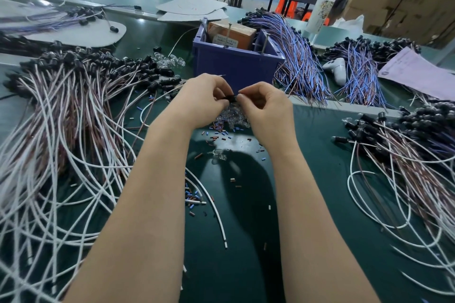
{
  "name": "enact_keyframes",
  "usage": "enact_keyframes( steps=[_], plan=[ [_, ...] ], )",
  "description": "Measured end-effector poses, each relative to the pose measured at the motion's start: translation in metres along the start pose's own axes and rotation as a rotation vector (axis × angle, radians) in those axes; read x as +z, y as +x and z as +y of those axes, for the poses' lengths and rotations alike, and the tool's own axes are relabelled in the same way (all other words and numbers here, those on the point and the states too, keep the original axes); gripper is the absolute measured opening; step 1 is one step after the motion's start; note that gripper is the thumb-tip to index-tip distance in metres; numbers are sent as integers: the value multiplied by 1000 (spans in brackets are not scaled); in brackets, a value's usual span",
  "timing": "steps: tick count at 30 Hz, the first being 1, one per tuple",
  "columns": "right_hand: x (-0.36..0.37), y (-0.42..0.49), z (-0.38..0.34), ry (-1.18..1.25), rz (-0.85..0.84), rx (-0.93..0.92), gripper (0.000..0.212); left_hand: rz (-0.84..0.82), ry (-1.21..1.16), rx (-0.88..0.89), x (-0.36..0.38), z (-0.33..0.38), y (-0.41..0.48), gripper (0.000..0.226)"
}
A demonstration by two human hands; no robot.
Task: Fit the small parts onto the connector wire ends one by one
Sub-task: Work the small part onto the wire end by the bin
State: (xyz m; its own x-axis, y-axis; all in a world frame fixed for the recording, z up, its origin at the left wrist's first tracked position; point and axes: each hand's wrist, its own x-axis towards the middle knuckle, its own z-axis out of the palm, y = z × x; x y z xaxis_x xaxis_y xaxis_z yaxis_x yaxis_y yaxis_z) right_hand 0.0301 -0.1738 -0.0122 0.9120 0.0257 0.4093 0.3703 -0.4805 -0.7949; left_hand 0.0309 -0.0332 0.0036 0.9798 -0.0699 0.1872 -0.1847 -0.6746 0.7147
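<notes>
Item: small black part [229, 98], mid table [320, 155]: likely light, stiff, slippery; pinched by fingers of left hand [202, 99] and right hand [267, 107]; grip its sides.

The black part [229, 98] is mostly covered by the fingertips of the left hand [200, 101] and the right hand [264, 108]; how it meets a wire cannot be told. Both hands hide much of the clear pile [232, 119]. The left wires [61, 155] run off the left and bottom edges, and the right wires [406, 167] run off the right edge. The paper [418, 74] is cut off there too, its print too small to read.
</notes>
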Motion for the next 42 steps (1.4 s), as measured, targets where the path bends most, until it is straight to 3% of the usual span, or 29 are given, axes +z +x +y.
enact_keyframes(
  steps=[8, 12, 24, 28, 31, 34, 36, 39, 40, 42],
  plan=[
    [1, 3, 11, 559, 14, 260, 12, -32, -34, 31, 4, -2, -1, 7],
    [10, 2, 14, 733, 66, 336, 12, -14, -80, 63, 8, 0, -2, 14],
    [20, -2, 11, 709, 80, 361, 11, 8, -2, 12, 13, -1, 1, 17],
    [19, -1, 9, 820, 52, 386, 14, 64, 7, -24, 13, 3, 2, 20],
    [14, 1, 10, 691, 25, 352, 12, 102, 79, -73, 16, 11, 3, 20],
    [6, 4, 11, 602, 107, 346, 13, 196, 109, 0, 12, 26, 2, 16],
    [0, 6, 13, 668, 199, 390, 13, 41, -15, 25, 7, 35, 0, 31],
    [-8, 9, 18, 816, 318, 469, 19, -432, -195, -183, 13, 41, -6, 65],
    [-10, 10, 20, 827, 337, 488, 19, -490, -259, -271, 18, 38, -7, 69],
    [-12, 11, 24, 774, 341, 512, 17, -427, -518, -432, 26, 32, -7, 62]
  ],
)
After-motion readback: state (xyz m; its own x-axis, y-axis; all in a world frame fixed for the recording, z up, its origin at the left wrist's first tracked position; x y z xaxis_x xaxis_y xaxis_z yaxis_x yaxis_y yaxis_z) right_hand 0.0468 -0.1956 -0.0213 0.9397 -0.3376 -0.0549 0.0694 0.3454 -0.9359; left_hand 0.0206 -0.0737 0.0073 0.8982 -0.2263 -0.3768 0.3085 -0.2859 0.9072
